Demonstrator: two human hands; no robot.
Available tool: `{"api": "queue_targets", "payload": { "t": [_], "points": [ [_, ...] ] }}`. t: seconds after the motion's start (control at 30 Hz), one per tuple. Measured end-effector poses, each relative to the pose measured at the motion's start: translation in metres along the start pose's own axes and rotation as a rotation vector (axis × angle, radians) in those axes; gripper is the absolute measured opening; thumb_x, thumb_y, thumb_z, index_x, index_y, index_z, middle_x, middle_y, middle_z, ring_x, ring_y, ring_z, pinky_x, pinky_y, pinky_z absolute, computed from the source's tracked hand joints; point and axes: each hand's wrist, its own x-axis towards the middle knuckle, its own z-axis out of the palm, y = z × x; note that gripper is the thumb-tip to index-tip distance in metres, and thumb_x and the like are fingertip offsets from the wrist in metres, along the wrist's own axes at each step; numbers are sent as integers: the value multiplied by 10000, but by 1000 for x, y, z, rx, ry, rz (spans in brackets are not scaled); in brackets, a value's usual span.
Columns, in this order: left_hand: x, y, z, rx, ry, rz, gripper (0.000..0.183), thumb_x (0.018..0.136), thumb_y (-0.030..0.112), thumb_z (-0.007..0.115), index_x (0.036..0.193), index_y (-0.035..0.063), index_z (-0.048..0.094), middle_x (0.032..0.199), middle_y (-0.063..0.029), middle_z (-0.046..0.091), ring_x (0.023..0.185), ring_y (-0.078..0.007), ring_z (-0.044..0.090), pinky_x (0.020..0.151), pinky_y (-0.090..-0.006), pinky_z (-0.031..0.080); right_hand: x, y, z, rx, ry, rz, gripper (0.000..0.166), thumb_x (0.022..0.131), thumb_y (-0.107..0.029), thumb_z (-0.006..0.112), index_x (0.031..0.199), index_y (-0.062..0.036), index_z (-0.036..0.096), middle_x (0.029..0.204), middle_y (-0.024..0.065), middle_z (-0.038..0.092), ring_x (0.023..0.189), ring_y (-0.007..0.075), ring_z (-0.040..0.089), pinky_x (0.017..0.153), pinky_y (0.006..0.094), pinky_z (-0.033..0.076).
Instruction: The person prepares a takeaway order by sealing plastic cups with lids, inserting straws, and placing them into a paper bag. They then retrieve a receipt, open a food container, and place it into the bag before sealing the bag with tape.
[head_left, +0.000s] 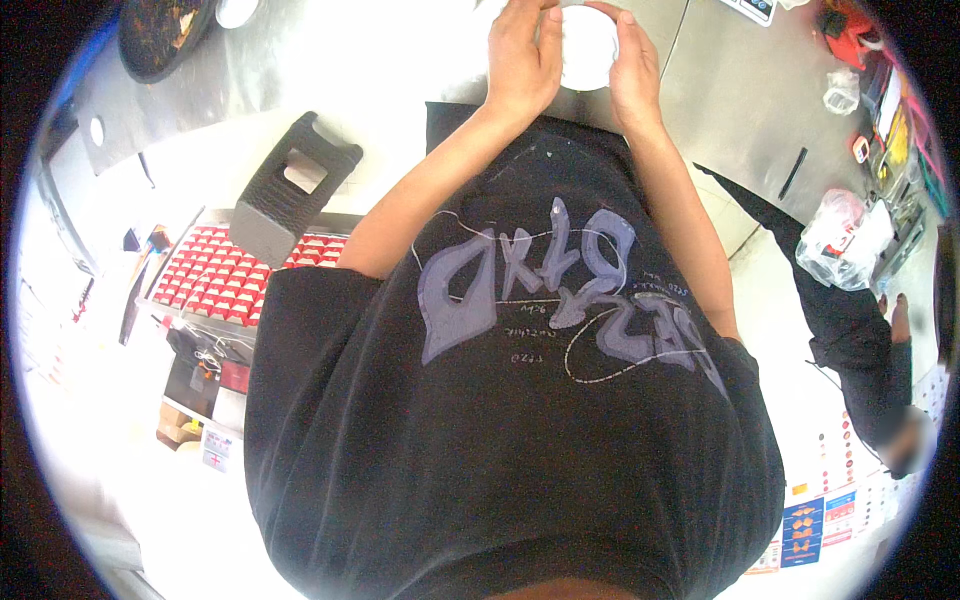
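A round white object (590, 46) with a smooth edge is held at the top of the view, over a steel worktable (697, 82). My left hand (526, 56) presses against its left side, thumb along the edge. From the opposite side my right hand (636, 64) cups it, with the thumb near its upper right rim. Glare washes out the white surface, so I cannot tell whether it is a lid, a dish or dough. The far fingertips are partly cut off by the upper picture edge.
A dark round pan (161, 37) is at upper left. A dark stool-like object (296, 187) stands near a tray of red-and-white boxes (214, 274). On the right are a black pen-like stick (793, 172), a plastic bag (844, 240) and another person in black (847, 360).
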Motion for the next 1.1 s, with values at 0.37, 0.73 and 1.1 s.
{"api": "queue_targets", "payload": {
  "t": [0.37,0.73,1.1],
  "points": [
    [9,12,-9,305,-253,421,392,851,105,561,1195,-83,548,1168,-263,566,1049,-425,539,911,-500,413,-33,4,-1,-710,120,-670,332,965,-132,512,1268,-9,571,1185,194,629,1088,333,598,953,405,435],
    [6,4,-2,420,-160,415,196,924,145,587,960,-43,626,859,-181,630,784,-299,622,734,-377,484,-37,7,9,-306,318,-450,253,914,-162,606,1128,-29,629,1067,160,656,988,321,631,870,396,484],
    [8,3,-3,103,-315,-270,261,929,220,579,1002,-19,657,869,-179,696,805,-259,659,771,-364,497,-28,-5,11,-185,209,-194,202,964,-145,569,997,40,641,845,174,666,758,210,625,692,319,489]
  ]
}}
